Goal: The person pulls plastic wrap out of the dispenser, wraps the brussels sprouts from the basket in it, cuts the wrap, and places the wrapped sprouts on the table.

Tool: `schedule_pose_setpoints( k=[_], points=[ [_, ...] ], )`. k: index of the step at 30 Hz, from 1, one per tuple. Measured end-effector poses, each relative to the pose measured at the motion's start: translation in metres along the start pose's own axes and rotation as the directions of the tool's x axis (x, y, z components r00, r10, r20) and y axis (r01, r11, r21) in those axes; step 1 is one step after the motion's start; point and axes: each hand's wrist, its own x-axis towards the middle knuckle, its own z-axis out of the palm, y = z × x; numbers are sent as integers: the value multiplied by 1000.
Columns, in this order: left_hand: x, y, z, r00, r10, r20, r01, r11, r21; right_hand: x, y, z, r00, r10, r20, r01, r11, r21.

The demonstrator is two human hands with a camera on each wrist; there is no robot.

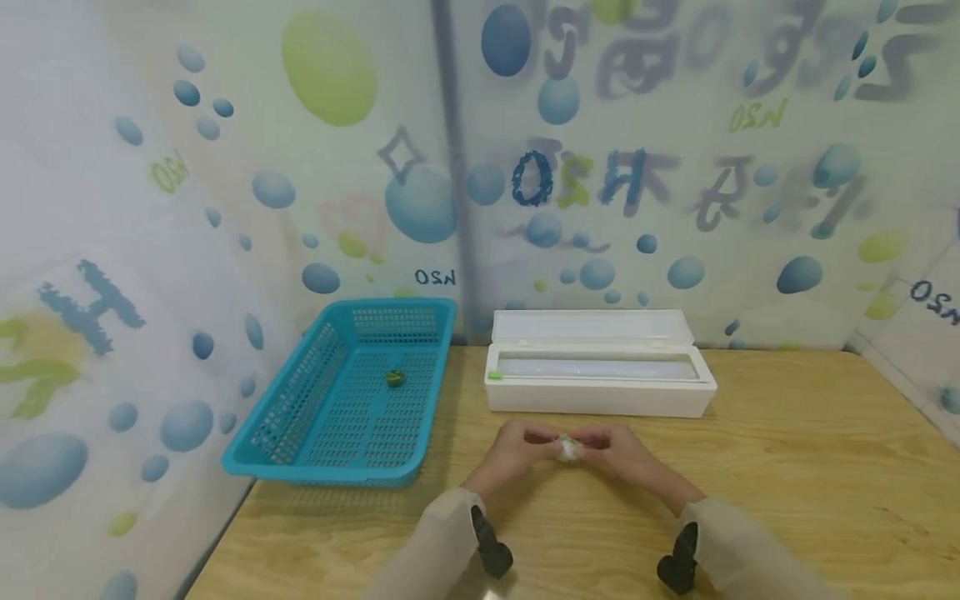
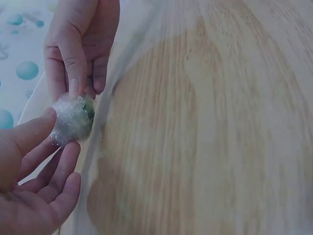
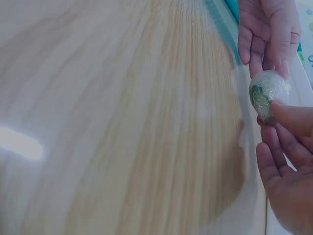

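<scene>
Both hands meet in front of the white box, with a small round green thing wrapped in crinkled clear plastic film (image 1: pixel 567 449) between them. My left hand (image 1: pixel 516 452) pinches its left side between thumb and fingers; my right hand (image 1: pixel 618 454) pinches the right side. Up close in the left wrist view, the wrapped green thing (image 2: pixel 73 119) looks mostly whitish with film, green showing at one edge. More green shows through the film on the wrapped ball (image 3: pixel 268 95) in the right wrist view. What kind of thing is inside, I cannot tell.
Behind the hands stands a white cling film dispenser box (image 1: pixel 600 398), its lid (image 1: pixel 592 327) raised and a green slider (image 1: pixel 495 376) at its left end. To the left, a blue plastic basket (image 1: pixel 330 475) holds a small green round thing (image 1: pixel 394 378). All stand on a wooden table (image 1: pixel 795 433).
</scene>
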Motion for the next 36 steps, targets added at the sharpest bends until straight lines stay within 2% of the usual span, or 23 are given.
schedule_pose_setpoints(
  k=[9, 12, 15, 17, 19, 20, 21, 22, 24, 26, 28, 29, 31, 34, 36],
  points=[
    [-9, -5, -26, 992, 15, -128, -6, 997, 72, 30, -9, 29, 999, -20, -35, 20, 1000, -18],
    [-13, -7, -32, 980, 39, -193, -25, 997, 75, 40, -15, 37, 999, -27, -39, 26, 999, -44],
    [-12, -17, -36, 958, 117, -263, -96, 991, 92, 49, -20, 44, 997, -64, -35, 62, 997, -51],
    [2, -53, -38, 925, 232, -302, -221, 973, 70, 54, -23, 49, 995, -95, -32, 93, 994, -51],
    [15, -81, -42, 909, 276, -313, -268, 961, 70, 58, -25, 53, 992, -124, -34, 122, 992, -44],
    [22, -99, -43, 892, 317, -323, -311, 948, 70, 60, -26, 55, 990, -134, -35, 132, 991, -37],
    [27, -110, -45, 875, 354, -332, -351, 934, 70, 62, -26, 57, 989, -141, -35, 140, 990, -31],
    [30, -116, -45, 879, 337, -337, -337, 940, 59, 64, -26, 59, 988, -148, -33, 147, 989, -24],
    [20, -95, -48, 899, 259, -352, -246, 966, 83, 67, -26, 62, 988, -149, -35, 148, 989, -12],
    [6, -73, -48, 897, 227, -379, -212, 974, 83, 68, -27, 65, 990, -140, -32, 140, 990, 2],
    [-11, -40, -49, 913, 126, -388, -94, 991, 99, 70, -28, 68, 993, -114, -32, 115, 993, 17],
    [-14, -32, -49, 912, 120, -393, -80, 990, 117, 70, -28, 69, 994, -105, -36, 105, 994, 17],
    [-19, -22, -48, 910, 95, -403, -43, 990, 136, 71, -28, 72, 995, -88, -45, 89, 996, 22],
    [-20, -19, -48, 905, 65, -419, 1, 988, 155, 72, -27, 74, 995, -87, -54, 88, 996, 21],
    [-20, -18, -48, 903, 35, -428, 24, 991, 130, 73, -26, 75, 994, -94, -55, 96, 995, 27]
  ],
)
